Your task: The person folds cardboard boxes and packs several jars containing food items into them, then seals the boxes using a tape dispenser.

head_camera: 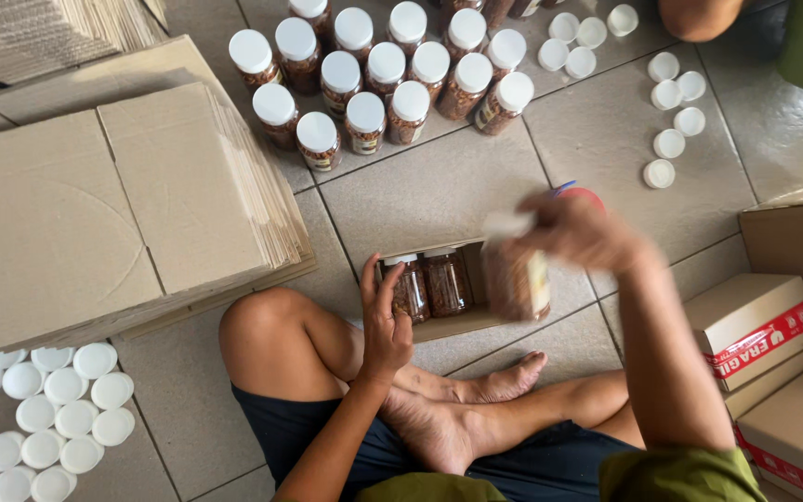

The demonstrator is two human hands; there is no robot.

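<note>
— Jars first: where do they stand?

— Two brown-filled jars lie side by side in a small open carton on the tiled floor, just in front of the person's crossed legs. A third jar is held over the carton's right end, blurred.

— Which hand has it?

— Right hand: fingers closed around the top of that jar, gripping it from above. Something red shows behind the hand, too blurred to name.

— And the left?

— Left hand rests against the carton's left edge, fingers loosely spread and upright, touching the cardboard beside the nearest jar; it grips nothing.

— What else is around?

— A cluster of filled jars with white lids stands farther out on the floor. Loose white lids lie to the right of them, and another heap of lids sits at the lower left. A stack of flat cardboard sheets lies to the left, and closed boxes with red tape are piled at the right. Another person's limb shows at the top right edge.
</note>
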